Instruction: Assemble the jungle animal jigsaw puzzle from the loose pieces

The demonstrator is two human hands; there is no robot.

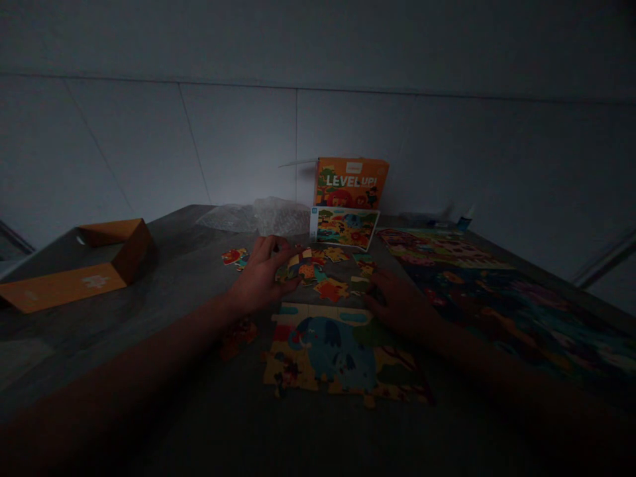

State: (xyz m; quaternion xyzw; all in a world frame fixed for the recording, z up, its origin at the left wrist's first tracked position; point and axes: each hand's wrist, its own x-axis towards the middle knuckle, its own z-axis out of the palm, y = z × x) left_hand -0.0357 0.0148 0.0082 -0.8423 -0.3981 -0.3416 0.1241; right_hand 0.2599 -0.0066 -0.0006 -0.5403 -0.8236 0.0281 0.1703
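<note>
My left hand reaches over a pile of loose jigsaw pieces, its fingers stretched out and the thumb apart. The fingertips are at or just above the pieces; contact is hard to make out in the dim light. At the pile's right edge is my right hand, thumb and fingers apart, beside a pale green piece. Nearer to me lies a partly joined puzzle with blue elephants. A few reddish pieces lie to its left, under my left forearm.
Behind the pile, a picture card leans against an orange puzzle box. Bubble wrap lies beside them. An orange box tray stands at left. Joined puzzles cover the right side, with a small bottle behind.
</note>
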